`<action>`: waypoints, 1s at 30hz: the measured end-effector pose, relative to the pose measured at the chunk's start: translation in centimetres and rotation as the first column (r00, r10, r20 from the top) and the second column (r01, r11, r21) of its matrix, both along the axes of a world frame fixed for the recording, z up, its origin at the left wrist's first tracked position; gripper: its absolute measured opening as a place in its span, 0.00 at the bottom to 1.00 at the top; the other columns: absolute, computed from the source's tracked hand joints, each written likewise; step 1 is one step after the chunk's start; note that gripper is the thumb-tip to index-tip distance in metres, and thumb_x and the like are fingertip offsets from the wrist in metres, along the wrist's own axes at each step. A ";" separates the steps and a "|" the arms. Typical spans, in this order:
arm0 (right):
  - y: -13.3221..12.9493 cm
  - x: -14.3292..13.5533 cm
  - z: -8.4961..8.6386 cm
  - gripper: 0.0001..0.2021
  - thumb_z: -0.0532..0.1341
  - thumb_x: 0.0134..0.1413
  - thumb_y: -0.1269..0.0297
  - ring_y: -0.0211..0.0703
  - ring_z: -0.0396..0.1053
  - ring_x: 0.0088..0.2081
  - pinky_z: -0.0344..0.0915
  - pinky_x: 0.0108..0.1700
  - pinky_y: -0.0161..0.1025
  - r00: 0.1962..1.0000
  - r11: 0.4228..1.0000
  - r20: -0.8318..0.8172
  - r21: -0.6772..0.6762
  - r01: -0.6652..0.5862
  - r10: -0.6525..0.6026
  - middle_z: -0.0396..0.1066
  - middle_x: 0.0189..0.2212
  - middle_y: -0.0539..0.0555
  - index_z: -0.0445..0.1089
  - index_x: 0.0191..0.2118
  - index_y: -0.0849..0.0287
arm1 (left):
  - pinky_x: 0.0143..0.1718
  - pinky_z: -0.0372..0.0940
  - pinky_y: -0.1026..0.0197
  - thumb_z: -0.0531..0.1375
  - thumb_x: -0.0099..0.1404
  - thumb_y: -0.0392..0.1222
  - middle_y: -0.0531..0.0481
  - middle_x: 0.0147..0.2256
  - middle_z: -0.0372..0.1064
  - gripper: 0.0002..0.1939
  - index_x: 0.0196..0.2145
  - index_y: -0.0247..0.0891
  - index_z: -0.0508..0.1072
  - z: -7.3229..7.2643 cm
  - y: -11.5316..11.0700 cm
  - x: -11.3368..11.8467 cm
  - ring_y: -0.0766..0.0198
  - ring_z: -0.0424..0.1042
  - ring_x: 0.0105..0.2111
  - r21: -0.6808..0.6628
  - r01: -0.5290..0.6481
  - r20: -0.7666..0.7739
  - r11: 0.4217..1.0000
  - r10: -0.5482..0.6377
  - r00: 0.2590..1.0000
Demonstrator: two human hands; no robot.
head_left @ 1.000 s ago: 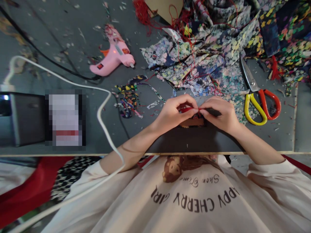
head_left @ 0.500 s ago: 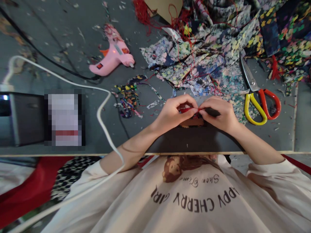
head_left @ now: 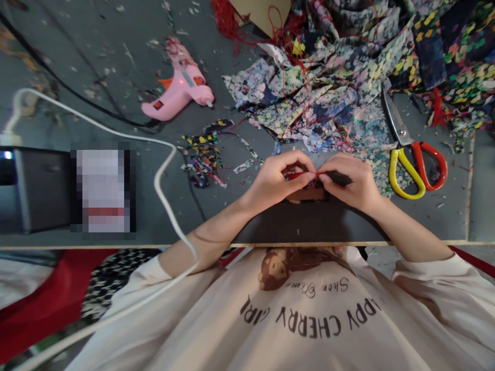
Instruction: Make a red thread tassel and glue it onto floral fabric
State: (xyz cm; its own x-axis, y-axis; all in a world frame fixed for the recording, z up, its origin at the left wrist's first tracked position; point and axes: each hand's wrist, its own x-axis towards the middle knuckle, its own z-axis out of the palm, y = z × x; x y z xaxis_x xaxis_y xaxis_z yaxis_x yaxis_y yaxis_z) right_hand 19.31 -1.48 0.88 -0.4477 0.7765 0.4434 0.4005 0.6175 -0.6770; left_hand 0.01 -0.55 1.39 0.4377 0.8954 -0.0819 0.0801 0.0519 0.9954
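Note:
Fingertips of my left hand [head_left: 276, 178] and my right hand [head_left: 353, 180] nearly meet over the near part of the table. Between them runs a thin red string [head_left: 317, 175], pinched from both sides. More red shows inside the curl of my left fingers, mostly hidden. Just below the fingertips lies a small flat brown piece [head_left: 307, 195] with a dark, patterned edge; its kind is unclear. Floral fabric scraps [head_left: 309, 108] spread just beyond my hands.
Right of my hands lie scissors [head_left: 406, 178] with one yellow and one red handle. A pink glue gun [head_left: 181, 90] rests at the upper left. A white cable [head_left: 164, 188] crosses my left forearm. Tangled red thread [head_left: 228, 23] lies at the back.
Almost nothing differs. My hands keep their pinch on the red string, with only a tiny shift of the right fingers.

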 end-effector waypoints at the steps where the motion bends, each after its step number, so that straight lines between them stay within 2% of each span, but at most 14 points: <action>1: 0.0 0.0 0.0 0.05 0.58 0.58 0.72 0.37 0.70 0.28 0.68 0.35 0.36 1.000 1.000 0.000 -0.005 -0.001 0.001 0.74 0.25 0.52 0.71 0.33 0.60 | 0.23 0.58 0.72 0.66 0.58 0.50 0.56 0.24 0.66 0.14 0.30 0.35 0.71 0.1 0.0 0.0 0.75 0.63 0.21 -0.016 0.008 0.010 1.000 -0.008 1.000; 4: 0.0 0.0 0.1 0.05 0.58 0.56 0.73 0.37 0.70 0.29 0.68 0.36 0.35 1.000 1.000 -0.014 -0.002 -0.008 0.008 0.74 0.25 0.51 0.71 0.33 0.60 | 0.21 0.57 0.72 0.65 0.59 0.49 0.58 0.22 0.63 0.14 0.31 0.36 0.69 0.3 0.0 0.0 0.76 0.62 0.19 -0.106 0.041 0.055 0.993 -0.035 0.998; 8: -0.1 -0.1 -0.1 0.05 0.58 0.55 0.74 0.38 0.70 0.29 0.68 0.36 0.36 1.000 1.000 -0.011 0.030 -0.008 0.008 0.75 0.25 0.51 0.71 0.33 0.59 | 0.18 0.58 0.72 0.67 0.56 0.49 0.59 0.24 0.64 0.16 0.35 0.38 0.66 0.3 -0.2 0.1 0.76 0.61 0.17 -0.229 0.074 0.103 0.971 -0.052 0.993; 13: -0.1 -0.4 -0.2 0.05 0.58 0.55 0.74 0.38 0.69 0.28 0.67 0.35 0.36 1.000 0.999 0.022 0.044 0.016 -0.017 0.73 0.24 0.51 0.71 0.32 0.59 | 0.19 0.57 0.74 0.69 0.54 0.43 0.60 0.22 0.65 0.16 0.34 0.38 0.66 0.1 -0.3 0.4 0.77 0.62 0.18 -0.159 0.057 0.100 0.986 -0.042 0.994; 19: -0.2 -0.3 0.2 0.05 0.59 0.56 0.72 0.35 0.68 0.28 0.64 0.32 0.33 1.000 0.996 -0.026 -0.089 0.011 -0.014 0.72 0.24 0.49 0.69 0.31 0.59 | 0.21 0.59 0.73 0.67 0.56 0.44 0.58 0.23 0.69 0.11 0.31 0.36 0.70 0.3 -0.3 0.3 0.77 0.64 0.18 -0.096 0.015 0.057 0.995 -0.009 0.998; 24: -0.3 -0.3 0.3 0.05 0.59 0.55 0.72 0.34 0.67 0.27 0.63 0.31 0.31 0.998 0.971 -0.058 -0.238 0.014 -0.028 0.71 0.24 0.49 0.70 0.30 0.60 | 0.20 0.59 0.72 0.68 0.55 0.48 0.57 0.22 0.68 0.14 0.28 0.36 0.70 0.4 -0.3 0.2 0.75 0.64 0.18 -0.042 -0.016 -0.007 0.999 0.016 1.000; 27: -0.2 -0.3 0.3 0.04 0.59 0.56 0.71 0.32 0.67 0.26 0.62 0.30 0.30 0.997 0.950 -0.073 -0.314 -0.005 -0.019 0.72 0.24 0.49 0.71 0.31 0.61 | 0.19 0.58 0.73 0.67 0.55 0.47 0.57 0.21 0.67 0.13 0.28 0.36 0.70 0.3 -0.2 0.3 0.76 0.63 0.18 -0.074 -0.013 0.001 0.997 0.014 1.000; 30: -0.1 -0.3 0.4 0.04 0.59 0.57 0.70 0.33 0.69 0.28 0.63 0.31 0.30 0.996 0.931 -0.094 -0.363 -0.032 -0.002 0.73 0.27 0.50 0.71 0.33 0.61 | 0.18 0.57 0.73 0.66 0.54 0.41 0.58 0.20 0.67 0.09 0.27 0.36 0.69 0.3 -0.1 0.3 0.77 0.62 0.17 -0.151 -0.021 0.040 0.988 0.028 0.999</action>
